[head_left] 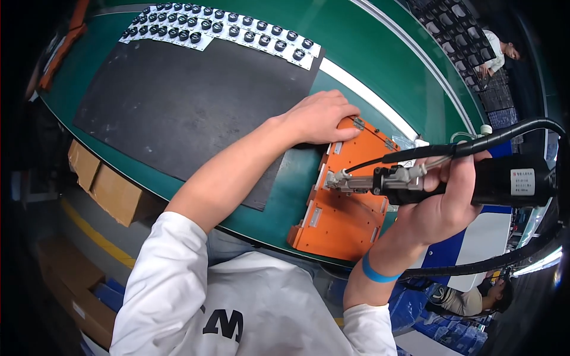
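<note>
An orange fixture plate (338, 233) with small metal clips lies on the green bench in front of me, to the right. My left hand (323, 117) grips its far left corner, thumb on top and fingers curled at the edge. In my right hand (442, 196) is a black power screwdriver (499, 183), held nearly level with fingers wrapped round its body. The metal nozzle (353, 183) points left, over the middle of the fixture. Whether the tip touches the plate I cannot tell. A hose and a cable run from the tool.
A black mat (178, 113) covers the bench to the left. Along its far edge stand rows of white boards (234, 32) with black round knobs. A thick black cable (510, 129) loops at the right. Cardboard boxes (113, 187) sit below the bench; two other people are farther right.
</note>
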Action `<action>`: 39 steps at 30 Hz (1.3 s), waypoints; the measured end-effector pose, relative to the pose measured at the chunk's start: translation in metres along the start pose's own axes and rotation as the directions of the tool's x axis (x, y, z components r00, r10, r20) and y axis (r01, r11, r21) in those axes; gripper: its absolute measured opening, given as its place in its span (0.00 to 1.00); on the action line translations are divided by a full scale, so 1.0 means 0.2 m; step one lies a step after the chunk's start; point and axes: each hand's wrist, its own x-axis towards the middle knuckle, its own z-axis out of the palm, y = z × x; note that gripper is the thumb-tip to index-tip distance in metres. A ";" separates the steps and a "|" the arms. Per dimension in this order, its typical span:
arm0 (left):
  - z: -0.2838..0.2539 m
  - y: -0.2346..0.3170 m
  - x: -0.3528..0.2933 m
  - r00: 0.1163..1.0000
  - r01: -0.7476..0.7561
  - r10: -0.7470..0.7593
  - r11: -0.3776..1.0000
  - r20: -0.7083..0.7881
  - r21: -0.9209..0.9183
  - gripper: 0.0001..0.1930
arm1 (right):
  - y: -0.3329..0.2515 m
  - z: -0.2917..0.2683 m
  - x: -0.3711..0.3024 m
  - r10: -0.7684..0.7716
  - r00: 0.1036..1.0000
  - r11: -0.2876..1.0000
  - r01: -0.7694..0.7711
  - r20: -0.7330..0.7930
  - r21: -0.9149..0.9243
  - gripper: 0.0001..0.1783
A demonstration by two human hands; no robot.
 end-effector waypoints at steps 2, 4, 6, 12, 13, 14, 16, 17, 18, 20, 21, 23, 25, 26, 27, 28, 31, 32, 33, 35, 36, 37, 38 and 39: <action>0.00 0.00 0.01 1.000 0.006 -0.006 1.000 0.011 -0.008 0.23 | 0.00 0.03 -0.03 -0.030 1.000 0.999 0.030 0.006 -0.026 0.05; 0.00 0.00 0.00 1.000 0.011 -0.011 1.000 0.016 0.005 0.23 | 0.01 0.03 -0.04 -0.054 0.997 0.998 0.056 0.049 -0.042 0.07; 0.01 0.00 -0.01 1.000 0.016 -0.016 1.000 0.024 0.015 0.24 | 0.01 0.04 -0.03 -0.029 0.999 0.999 0.029 0.017 0.041 0.14; 0.00 0.01 0.01 0.999 0.016 -0.017 1.000 0.047 0.018 0.24 | -0.10 -0.21 0.19 -0.070 0.992 0.988 0.083 -0.102 0.130 0.11; 0.01 0.01 0.01 1.000 0.001 -0.001 1.000 0.016 0.016 0.23 | -0.14 -0.25 0.23 -0.026 0.996 0.975 0.045 -0.086 0.219 0.08; 0.01 0.00 0.01 1.000 -0.014 0.014 1.000 -0.015 0.015 0.21 | -0.16 -0.28 0.24 -0.047 0.995 0.972 0.024 0.091 0.232 0.09; 0.01 0.00 0.01 1.000 -0.011 0.012 1.000 -0.009 0.018 0.21 | -0.12 -0.23 0.21 -0.042 0.999 0.984 0.040 0.007 0.174 0.09; 0.01 -0.01 0.00 1.000 -0.007 0.007 1.000 -0.005 0.022 0.21 | -0.10 -0.17 0.18 -0.043 0.996 0.992 0.051 -0.074 0.116 0.10; 0.00 -0.01 0.00 1.000 -0.003 0.004 1.000 -0.005 0.022 0.21 | -0.06 -0.12 0.15 -0.079 0.996 0.997 0.080 -0.044 0.022 0.10; -0.01 0.00 0.00 0.999 0.021 -0.022 1.000 0.038 0.015 0.24 | -0.02 -0.02 0.10 -0.064 0.997 0.996 0.067 -0.050 0.055 0.07; -0.01 0.00 0.00 0.999 0.021 -0.022 1.000 0.037 0.014 0.24 | 0.01 -0.01 0.09 -0.042 0.999 0.993 0.045 -0.029 0.112 0.07; -0.01 -0.01 0.00 0.999 0.001 -0.002 1.000 0.036 0.024 0.24 | 0.03 0.01 0.08 -0.021 0.999 0.996 0.025 -0.043 0.086 0.09; -0.01 -0.01 0.01 1.000 -0.001 0.001 1.000 0.028 0.018 0.23 | 0.06 0.03 0.07 -0.022 0.999 0.994 0.025 -0.036 0.110 0.09; -0.01 -0.01 0.01 1.000 -0.004 0.004 1.000 0.019 0.011 0.23 | 0.06 0.03 0.07 -0.021 0.999 0.993 0.025 -0.036 0.111 0.09; -0.01 -0.01 0.01 1.000 -0.004 0.003 1.000 0.019 0.012 0.23 | 0.06 0.03 0.07 -0.010 0.999 0.993 0.014 -0.038 0.115 0.12; 0.00 -0.01 0.00 1.000 -0.006 0.006 1.000 0.015 0.014 0.23 | 0.06 0.03 0.08 0.001 0.999 0.993 0.004 -0.041 0.119 0.14; 0.00 -0.01 0.01 1.000 -0.012 0.012 1.000 0.013 0.010 0.23 | 0.06 0.01 0.08 -0.011 1.000 0.993 0.012 -0.013 0.118 0.10; 0.00 -0.01 0.01 1.000 -0.015 0.015 1.000 0.016 0.002 0.23 | 0.06 0.01 0.07 -0.011 1.000 0.993 0.012 -0.012 0.118 0.10; 0.00 -0.01 0.00 1.000 -0.015 0.015 1.000 0.014 0.001 0.23 | 0.05 0.02 0.06 -0.006 1.000 0.997 0.006 0.004 0.082 0.08; 0.01 -0.01 0.01 1.000 -0.027 0.027 1.000 0.007 -0.010 0.23 | 0.03 0.04 0.04 0.021 0.999 0.999 -0.022 0.038 0.030 0.10; 0.00 -0.01 0.01 1.000 -0.030 0.030 1.000 0.006 -0.010 0.23 | 0.04 0.05 0.05 -0.004 0.999 0.999 0.002 0.042 0.049 0.13; -0.01 -0.01 0.01 1.000 -0.024 0.023 1.000 0.019 0.014 0.21 | 0.06 0.06 0.06 -0.030 0.999 0.997 0.027 0.044 0.068 0.16; -0.01 -0.01 0.01 0.999 -0.017 0.016 0.999 0.031 0.037 0.18 | 0.08 0.04 0.07 -0.048 0.994 0.997 0.042 0.101 0.060 0.22; -0.01 -0.01 0.00 0.999 -0.019 0.018 0.999 0.031 0.037 0.18 | 0.08 0.03 0.08 -0.070 0.997 0.997 0.069 0.037 0.022 0.23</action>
